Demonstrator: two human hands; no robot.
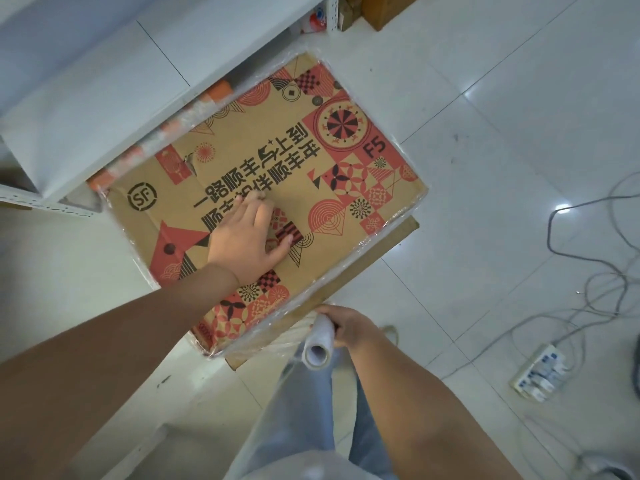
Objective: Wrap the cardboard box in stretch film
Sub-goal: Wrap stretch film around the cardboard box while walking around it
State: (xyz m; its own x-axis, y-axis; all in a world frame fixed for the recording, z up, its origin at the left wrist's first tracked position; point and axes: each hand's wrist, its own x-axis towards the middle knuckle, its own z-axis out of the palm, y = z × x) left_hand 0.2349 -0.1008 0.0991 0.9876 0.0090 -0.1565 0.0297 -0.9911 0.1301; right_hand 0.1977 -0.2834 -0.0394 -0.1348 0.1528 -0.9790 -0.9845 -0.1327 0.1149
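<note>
While the left hand (247,242) lies flat on the printed top of the brown cardboard box with its red and black patterns (277,161), its fingers straight and spread and gripping nothing, it seems to be there simply to pin the box so it cannot twist or slide when the film is pulled. The box stands on the pale tiled floor (485,133), one side tucked close against the white metal shelving unit (86,98), and film already glints along its edges and corners, so some turns look to be on.

The right hand (349,327) is curled round the upper end of the roll of clear stretch film on its grey tube (318,348), held just off the near corner of the box. A sheet of film appears to run from the roll to that corner, though it is hard to trace against the pale trousers. Holding the roll upright and close would keep the film taut across the side.

Off to the right a white power strip (540,372) and loose grey cables (588,254) trail over the tiles (well apart from the box).
</note>
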